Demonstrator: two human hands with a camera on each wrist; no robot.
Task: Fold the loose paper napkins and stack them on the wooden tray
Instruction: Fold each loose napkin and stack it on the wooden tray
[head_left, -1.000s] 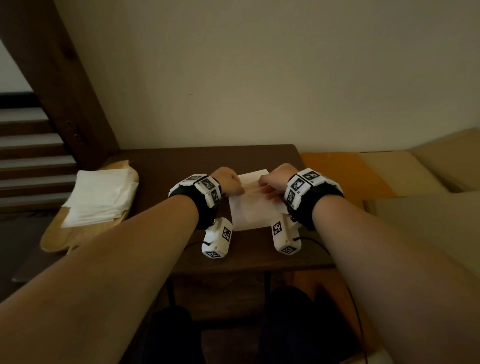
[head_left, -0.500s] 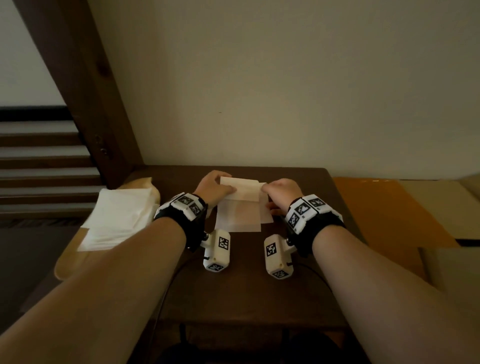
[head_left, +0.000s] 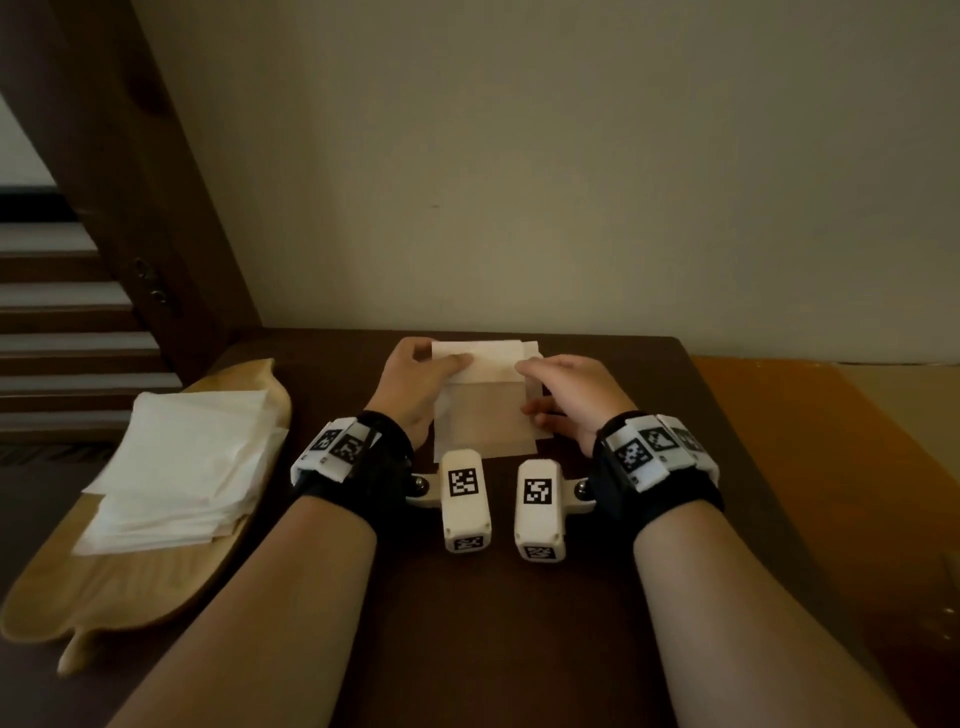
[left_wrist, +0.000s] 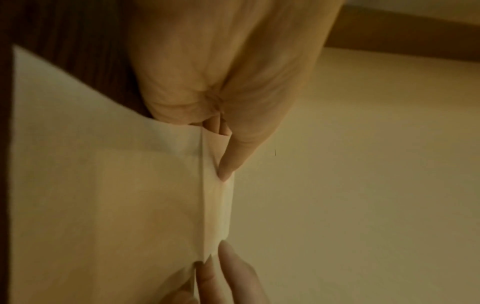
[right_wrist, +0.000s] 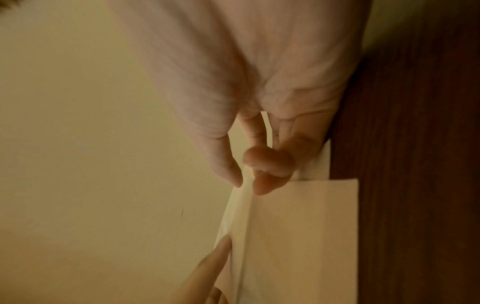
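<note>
Low left of the head view: tray carrying one stack of folded napkins; sheets too many to count. Mid-frame, one napkin lies on the table, its far edge lifted. My left hand pinches that edge's left end, my right hand pinches the right end, thumbs against fingers. I judge this fold half made: creasing and stacking remain. No other loose napkins in view.
</note>
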